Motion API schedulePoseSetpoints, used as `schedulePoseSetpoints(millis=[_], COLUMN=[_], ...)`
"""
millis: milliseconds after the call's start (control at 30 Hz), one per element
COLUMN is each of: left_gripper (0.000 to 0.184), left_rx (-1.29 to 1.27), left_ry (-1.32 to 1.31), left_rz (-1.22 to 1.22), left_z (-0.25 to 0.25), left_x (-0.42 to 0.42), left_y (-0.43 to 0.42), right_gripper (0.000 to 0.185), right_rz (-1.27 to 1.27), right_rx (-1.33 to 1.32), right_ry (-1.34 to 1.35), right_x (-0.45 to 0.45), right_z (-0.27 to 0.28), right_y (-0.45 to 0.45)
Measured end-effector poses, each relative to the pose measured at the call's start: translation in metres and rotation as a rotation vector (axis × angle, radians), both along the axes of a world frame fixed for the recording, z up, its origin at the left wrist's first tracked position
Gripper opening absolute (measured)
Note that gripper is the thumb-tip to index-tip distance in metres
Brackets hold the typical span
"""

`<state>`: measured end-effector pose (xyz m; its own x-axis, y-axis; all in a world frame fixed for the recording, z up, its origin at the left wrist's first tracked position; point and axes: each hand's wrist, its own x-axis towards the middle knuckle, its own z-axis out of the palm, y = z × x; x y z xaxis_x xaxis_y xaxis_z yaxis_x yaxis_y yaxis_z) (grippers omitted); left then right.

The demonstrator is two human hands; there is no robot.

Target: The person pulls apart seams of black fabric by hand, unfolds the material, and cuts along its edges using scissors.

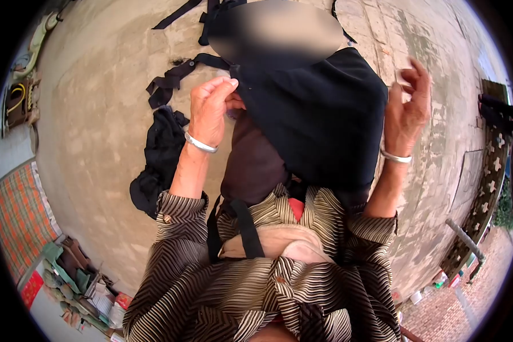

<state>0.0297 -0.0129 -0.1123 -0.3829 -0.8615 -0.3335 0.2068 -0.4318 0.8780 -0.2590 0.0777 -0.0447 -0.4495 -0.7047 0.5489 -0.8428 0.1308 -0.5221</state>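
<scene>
A large piece of black cloth (319, 119) lies over my lap and the dark brown trouser leg (253, 151). My left hand (209, 111) is closed in a pinch at the cloth's upper left edge, thumb and forefinger together. Off the cloth's right side, my right hand (410, 108) is raised with its fingers loosely curled and apart. No thing shows between those fingers, though something as thin as a thread would be too small to see. Each wrist wears a silver bangle. A blurred patch hides the cloth's far end.
Black cloth strips (174, 80) and a crumpled black cloth (157, 151) lie on the concrete floor (97, 125) to the left. A checked cloth (25, 205) and a pile of fabric (77, 273) are at far left. A patterned low wall (490, 188) runs along the right.
</scene>
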Motion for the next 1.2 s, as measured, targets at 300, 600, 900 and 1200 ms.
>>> schedulePoseSetpoints(millis=[300,600,900,1200], left_gripper=[0.026,0.007,0.019,0.009], left_rx=[0.100,-0.072,0.067,0.082], left_ry=[0.017,-0.013,0.042,-0.235], left_rz=[-0.027,0.030,-0.034,-0.163], left_z=[-0.004,-0.008,0.022,0.017], left_x=[-0.009,-0.017,0.004,0.029], left_y=[-0.011,-0.006,0.052,0.098], right_gripper=[0.038,0.011,0.012,0.009], right_rz=[0.159,0.147,0.195,0.299], right_rx=[0.359,0.247,0.453,0.885], right_ry=[-0.020,-0.284,0.013,0.179], right_x=[-0.009,-0.011,-0.016,-0.003], right_z=[-0.001,-0.023,0.027,0.026], right_y=[0.040,0.069,0.114,0.148])
